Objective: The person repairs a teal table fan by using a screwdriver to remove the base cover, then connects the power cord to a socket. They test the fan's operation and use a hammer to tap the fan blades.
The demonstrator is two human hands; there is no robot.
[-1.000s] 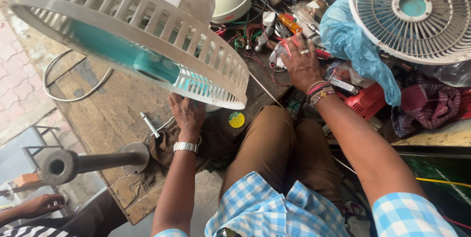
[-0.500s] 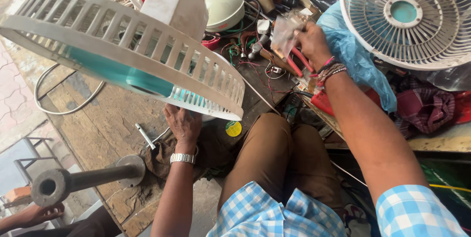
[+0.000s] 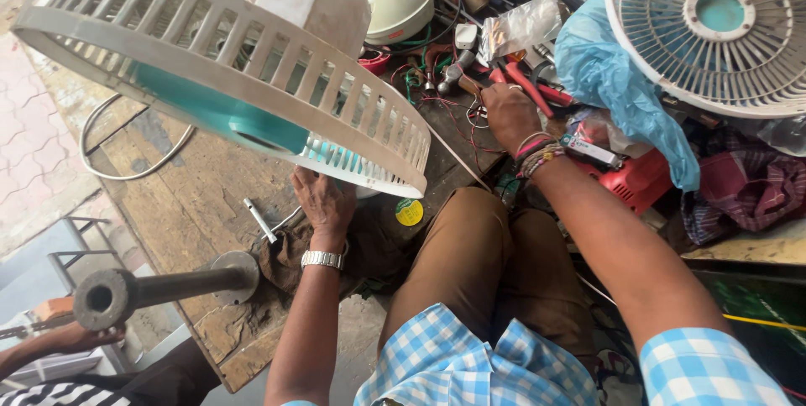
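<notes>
The fan (image 3: 227, 95) is steadied from beneath by the left hand (image 3: 323, 204), fingers spread against it; the right hand (image 3: 508, 112), curled on red-handled pliers (image 3: 529, 87), lies far right.

fan guard (image 3: 227, 78) overhangs bench; tool clutter (image 3: 453, 62) crowds right hand (image 3: 510, 112), seemingly

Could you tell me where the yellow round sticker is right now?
In the head view, the yellow round sticker lies mid-frame on the workbench, just right of the left hand.
</notes>
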